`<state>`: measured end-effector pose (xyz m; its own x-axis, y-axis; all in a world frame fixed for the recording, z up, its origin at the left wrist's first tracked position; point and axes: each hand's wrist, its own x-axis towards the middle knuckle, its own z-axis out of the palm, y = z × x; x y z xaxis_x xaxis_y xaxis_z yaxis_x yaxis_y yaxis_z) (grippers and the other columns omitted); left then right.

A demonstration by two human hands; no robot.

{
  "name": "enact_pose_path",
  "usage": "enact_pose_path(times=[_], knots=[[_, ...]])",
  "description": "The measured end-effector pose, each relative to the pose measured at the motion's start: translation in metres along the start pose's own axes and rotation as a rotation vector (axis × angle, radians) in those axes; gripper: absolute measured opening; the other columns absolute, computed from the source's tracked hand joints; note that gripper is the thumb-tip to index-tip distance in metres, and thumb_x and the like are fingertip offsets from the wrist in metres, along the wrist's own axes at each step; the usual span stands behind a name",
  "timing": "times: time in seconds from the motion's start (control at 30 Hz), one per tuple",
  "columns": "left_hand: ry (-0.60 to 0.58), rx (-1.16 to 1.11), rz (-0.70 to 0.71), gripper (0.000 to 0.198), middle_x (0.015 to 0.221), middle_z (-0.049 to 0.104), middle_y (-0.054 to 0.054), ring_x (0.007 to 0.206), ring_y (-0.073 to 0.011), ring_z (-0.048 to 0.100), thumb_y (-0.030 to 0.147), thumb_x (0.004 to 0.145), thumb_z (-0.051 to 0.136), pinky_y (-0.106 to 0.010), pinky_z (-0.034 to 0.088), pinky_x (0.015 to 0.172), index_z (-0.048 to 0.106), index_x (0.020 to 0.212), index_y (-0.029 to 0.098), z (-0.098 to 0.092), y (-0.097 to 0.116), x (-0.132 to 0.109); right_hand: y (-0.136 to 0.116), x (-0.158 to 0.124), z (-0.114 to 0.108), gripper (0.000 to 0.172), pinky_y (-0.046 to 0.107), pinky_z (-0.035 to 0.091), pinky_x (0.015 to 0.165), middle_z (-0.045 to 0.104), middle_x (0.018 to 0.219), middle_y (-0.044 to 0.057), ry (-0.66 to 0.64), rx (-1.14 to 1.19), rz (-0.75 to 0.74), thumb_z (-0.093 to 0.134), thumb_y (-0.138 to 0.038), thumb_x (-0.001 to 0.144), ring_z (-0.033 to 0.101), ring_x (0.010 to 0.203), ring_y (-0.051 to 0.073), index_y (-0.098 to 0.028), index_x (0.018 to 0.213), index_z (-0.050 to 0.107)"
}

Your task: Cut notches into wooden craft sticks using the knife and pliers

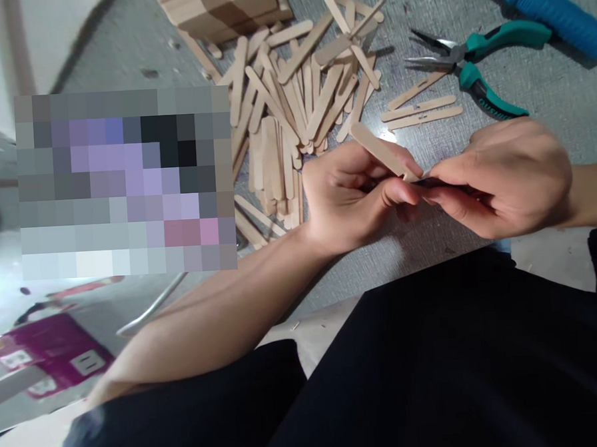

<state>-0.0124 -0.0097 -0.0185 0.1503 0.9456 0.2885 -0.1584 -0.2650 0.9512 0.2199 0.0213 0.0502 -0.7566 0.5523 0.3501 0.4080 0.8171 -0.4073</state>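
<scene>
A wooden craft stick (381, 149) is pinched between the thumb and fingers of my left hand (351, 191), its rounded end pointing up and left. My right hand (511, 179) is closed, with thumb and forefinger pinching at the stick's lower end. A small notch or split shows there, but fingers and shadow hide most of that end. Just above my hands lie a few slotted craft sticks (425, 115). Green-handled needle-nose pliers (457, 56) rest with their jaws apart beyond my right hand.
A large loose pile of craft sticks (316, 82) spreads behind my left hand, beside a stacked wooden block (222, 11). A blue-handled tool (555, 13) lies at the top right. At the lower left is a purple power strip (59, 349). A pixelated patch hides the left side.
</scene>
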Motion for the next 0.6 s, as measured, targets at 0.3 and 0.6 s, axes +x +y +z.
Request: enact_pose_path(times=[0.3, 0.6], knots=[[0.003, 0.066, -0.031, 0.045, 0.07, 0.077, 0.003, 0.047, -0.013, 0.071, 0.072, 0.1, 0.089, -0.024, 0.051, 0.041, 0.084, 0.098, 0.027, 0.0, 0.006, -0.003, -0.002, -0.002, -0.001, 0.026, 0.039, 0.048, 0.063, 0.067, 0.067, -0.003, 0.038, -0.016, -0.032, 0.055, -0.024, 0.115, 0.058, 0.058, 0.018, -0.025, 0.102, 0.078], [-0.003, 0.121, 0.188, 0.024, 0.09, 0.088, -0.001, 0.072, -0.0152, 0.083, 0.051, 0.108, 0.089, -0.027, 0.065, 0.061, 0.088, 0.111, 0.027, -0.001, 0.0, -0.002, 0.0, -0.002, 0.003, 0.018, 0.039, 0.047, 0.06, 0.066, 0.069, -0.005, 0.114, -0.047, -0.091, 0.062, -0.021, 0.113, 0.057, 0.057, 0.016, -0.023, 0.098, 0.072]])
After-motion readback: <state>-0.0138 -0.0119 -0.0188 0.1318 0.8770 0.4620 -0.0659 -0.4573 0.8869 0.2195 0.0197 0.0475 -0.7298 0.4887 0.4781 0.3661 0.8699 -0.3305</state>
